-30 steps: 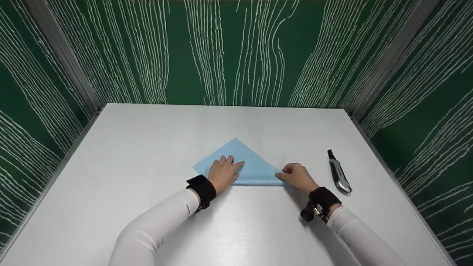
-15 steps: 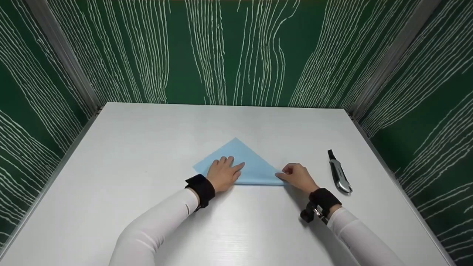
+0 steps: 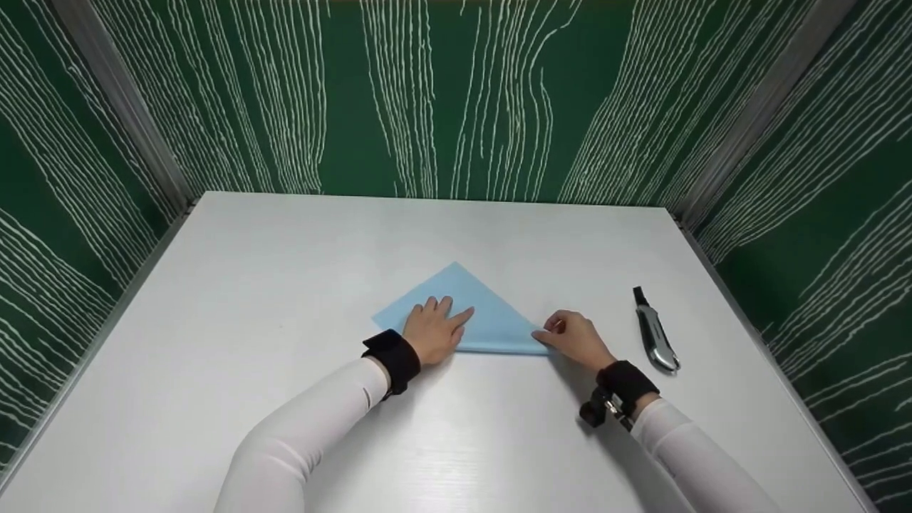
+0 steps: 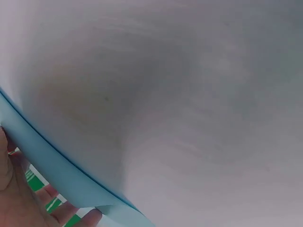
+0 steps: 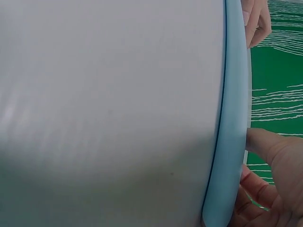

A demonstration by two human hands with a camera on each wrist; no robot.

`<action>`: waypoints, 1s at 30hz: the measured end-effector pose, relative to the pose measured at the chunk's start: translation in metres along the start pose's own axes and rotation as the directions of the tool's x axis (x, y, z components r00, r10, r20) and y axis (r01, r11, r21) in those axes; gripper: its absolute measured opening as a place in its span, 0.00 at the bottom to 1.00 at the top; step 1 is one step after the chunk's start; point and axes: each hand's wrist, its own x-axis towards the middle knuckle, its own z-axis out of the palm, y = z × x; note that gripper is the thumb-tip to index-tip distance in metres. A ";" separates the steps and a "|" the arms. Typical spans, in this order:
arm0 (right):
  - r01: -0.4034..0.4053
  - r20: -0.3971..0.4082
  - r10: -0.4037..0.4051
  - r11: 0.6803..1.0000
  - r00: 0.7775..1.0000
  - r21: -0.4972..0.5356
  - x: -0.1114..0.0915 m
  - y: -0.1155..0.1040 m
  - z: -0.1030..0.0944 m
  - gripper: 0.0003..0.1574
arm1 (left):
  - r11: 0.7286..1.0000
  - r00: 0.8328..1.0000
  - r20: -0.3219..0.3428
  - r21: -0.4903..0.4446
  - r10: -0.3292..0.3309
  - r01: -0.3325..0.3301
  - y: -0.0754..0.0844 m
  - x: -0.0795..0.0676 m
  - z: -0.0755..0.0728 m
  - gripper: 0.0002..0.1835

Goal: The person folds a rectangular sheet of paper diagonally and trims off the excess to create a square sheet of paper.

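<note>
A sheet of light blue paper (image 3: 491, 317), folded into a triangle, lies mid-table with its peak pointing away and its folded edge toward me. My left hand (image 3: 432, 330) rests on its left part, fingers spread and thumb stretched to the right. At the right corner my right hand (image 3: 577, 339) pinches the paper between thumb and curled fingers. In the right wrist view the folded edge of the blue paper (image 5: 229, 118) bulges a little beside the right thumb (image 5: 265, 141). Part of the left corner is hidden under the left hand and wrist strap.
To the right of the right hand lies a grey and black utility knife (image 3: 656, 335). The white table (image 3: 285, 271) is bordered by green walls (image 3: 491, 107) with pale wavy lines. Both wrists wear black straps (image 3: 392, 360).
Both hands stay in nearly the same places on the paper. The head view has shifted very slightly.
</note>
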 end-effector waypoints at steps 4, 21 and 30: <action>-0.012 0.006 0.012 1.000 1.000 0.005 0.001 0.000 0.001 0.17 | 1.000 1.000 0.006 0.021 -0.001 0.001 0.000 0.002 0.004 0.25; 0.011 0.007 -0.011 1.000 1.000 0.026 0.001 0.002 0.000 0.16 | 0.998 0.995 0.086 0.047 -0.046 0.042 0.006 0.003 -0.005 0.26; 0.012 0.007 -0.012 1.000 1.000 0.026 0.001 0.001 0.000 0.16 | 0.999 0.997 0.066 0.034 -0.042 0.040 0.005 0.004 -0.002 0.26</action>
